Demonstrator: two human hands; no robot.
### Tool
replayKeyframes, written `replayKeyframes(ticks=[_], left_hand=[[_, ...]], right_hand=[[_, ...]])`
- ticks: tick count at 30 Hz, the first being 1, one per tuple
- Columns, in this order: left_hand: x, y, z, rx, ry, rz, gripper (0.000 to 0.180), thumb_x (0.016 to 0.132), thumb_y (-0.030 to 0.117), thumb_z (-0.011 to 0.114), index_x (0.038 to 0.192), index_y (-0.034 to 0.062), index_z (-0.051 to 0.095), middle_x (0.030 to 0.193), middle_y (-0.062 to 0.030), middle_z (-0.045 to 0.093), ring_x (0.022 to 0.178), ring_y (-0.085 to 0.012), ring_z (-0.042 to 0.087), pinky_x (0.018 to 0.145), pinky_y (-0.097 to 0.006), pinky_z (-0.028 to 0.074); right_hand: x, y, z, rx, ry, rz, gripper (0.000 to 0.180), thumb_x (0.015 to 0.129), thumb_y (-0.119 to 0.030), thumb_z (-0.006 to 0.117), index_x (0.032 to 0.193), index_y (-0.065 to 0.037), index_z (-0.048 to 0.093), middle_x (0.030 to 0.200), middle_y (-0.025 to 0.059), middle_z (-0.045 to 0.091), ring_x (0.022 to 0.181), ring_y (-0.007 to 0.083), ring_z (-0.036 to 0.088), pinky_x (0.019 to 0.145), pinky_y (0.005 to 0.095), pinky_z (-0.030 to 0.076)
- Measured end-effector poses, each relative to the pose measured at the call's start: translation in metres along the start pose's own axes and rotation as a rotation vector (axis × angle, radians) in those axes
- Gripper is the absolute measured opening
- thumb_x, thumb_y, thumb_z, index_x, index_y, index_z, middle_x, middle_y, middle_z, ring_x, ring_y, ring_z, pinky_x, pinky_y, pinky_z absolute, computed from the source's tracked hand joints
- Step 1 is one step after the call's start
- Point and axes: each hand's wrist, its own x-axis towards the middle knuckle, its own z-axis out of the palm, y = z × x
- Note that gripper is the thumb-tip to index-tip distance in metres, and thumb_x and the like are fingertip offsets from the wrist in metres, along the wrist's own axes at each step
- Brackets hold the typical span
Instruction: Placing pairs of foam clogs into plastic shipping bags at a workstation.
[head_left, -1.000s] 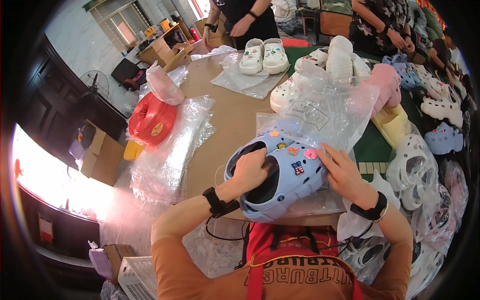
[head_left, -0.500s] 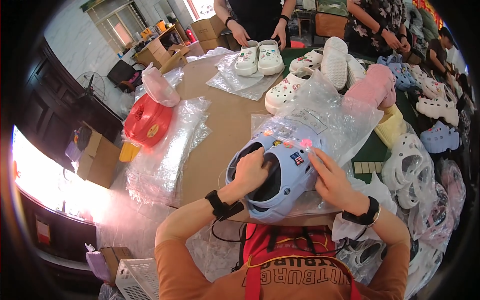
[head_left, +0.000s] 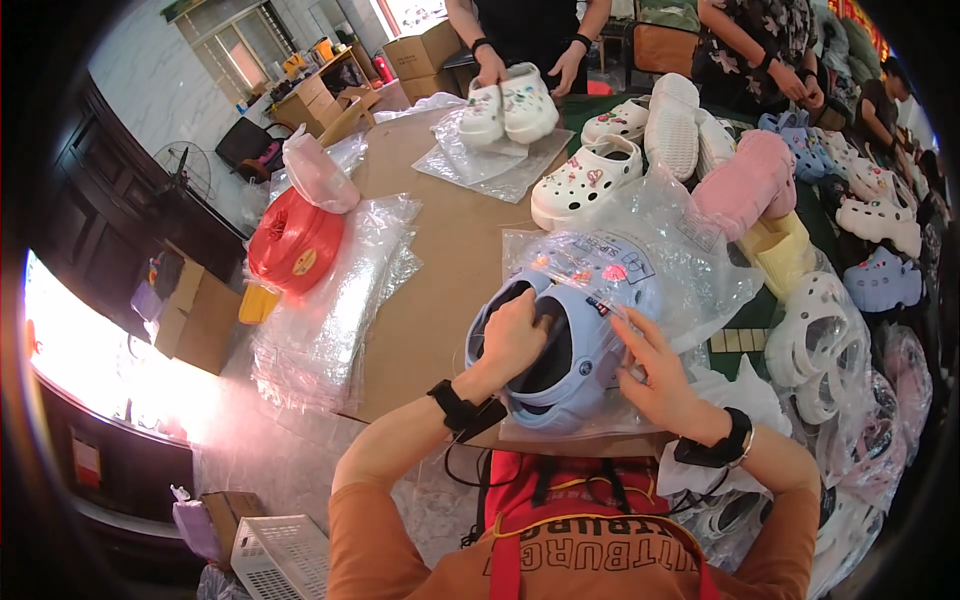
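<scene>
A pair of light blue clogs (head_left: 578, 345) with dark insides and small charms lies in front of me, heels toward me. Their toes are inside a clear plastic bag (head_left: 690, 270) that spreads to the right. My left hand (head_left: 512, 342) grips the clogs at their openings, fingers curled over the inner rims. Against the right clog's side and the bag's edge rests my right hand (head_left: 655, 375), its fingers stretched out. The underside of the clogs is hidden.
Left on the brown table (head_left: 440, 235) lie a stack of clear bags (head_left: 320, 330) and a red roll of plastic twine (head_left: 292, 240). Several white, pink and blue clogs fill the right side. Across the table, a person holds white clogs (head_left: 508, 108) over a bag.
The blue clogs have moved deeper into the bag, forward and slightly right, and both my hands went with them. The person across has lifted and tilted the white clogs.
</scene>
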Motion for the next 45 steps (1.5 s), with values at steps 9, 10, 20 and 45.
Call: replayKeyframes(ticks=[9, 10, 20, 45], left_hand=[[-0.004, 0.004, 0.025, 0.066, 0.085, 0.205, 0.02, 0.074, 0.012, 0.059, 0.082, -0.0001, 0.046, 0.074, -0.0182, 0.056, 0.071, -0.0365, 0.057, 0.059, -0.045, 0.044], [-0.005, 0.005, 0.028, 0.076, 0.07, 0.214, 0.02, 0.074, 0.012, 0.059, 0.082, -0.0001, 0.046, 0.074, -0.0174, 0.056, 0.071, -0.0356, 0.057, 0.06, -0.045, 0.045], [0.001, 0.003, 0.041, 0.07, 0.019, 0.341, 0.022, 0.077, 0.019, 0.057, 0.084, 0.0, 0.049, 0.082, -0.0162, 0.057, 0.077, -0.0334, 0.057, 0.063, -0.043, 0.047], [0.121, -0.073, 0.033, -0.187, -0.522, 0.153, 0.051, 0.082, 0.014, 0.059, 0.13, 0.0077, 0.042, 0.1, -0.0147, 0.06, 0.085, -0.0243, 0.058, 0.076, -0.034, 0.047]], right_hand=[[0.002, 0.017, -0.008, -0.163, 0.034, -0.119, 0.06, 0.069, 0.01, 0.049, 0.127, -0.003, 0.044, 0.136, 0.0181, 0.035, 0.102, 0.0288, 0.054, 0.073, 0.0287, 0.046], [0.001, 0.018, -0.008, -0.157, 0.044, -0.122, 0.06, 0.068, 0.011, 0.049, 0.126, -0.003, 0.045, 0.136, 0.0184, 0.035, 0.102, 0.0298, 0.054, 0.074, 0.0301, 0.046], [-0.002, 0.031, -0.013, -0.461, -0.323, -0.35, 0.059, 0.066, 0.003, 0.056, 0.124, -0.009, 0.048, 0.137, 0.0112, 0.036, 0.093, 0.0286, 0.054, 0.075, 0.0349, 0.047], [-0.035, 0.02, -0.03, -0.171, -0.425, 0.487, 0.061, 0.084, -0.056, 0.045, 0.093, 0.003, 0.058, 0.083, 0.025, 0.06, 0.074, 0.0398, 0.06, 0.069, 0.0447, 0.047]])
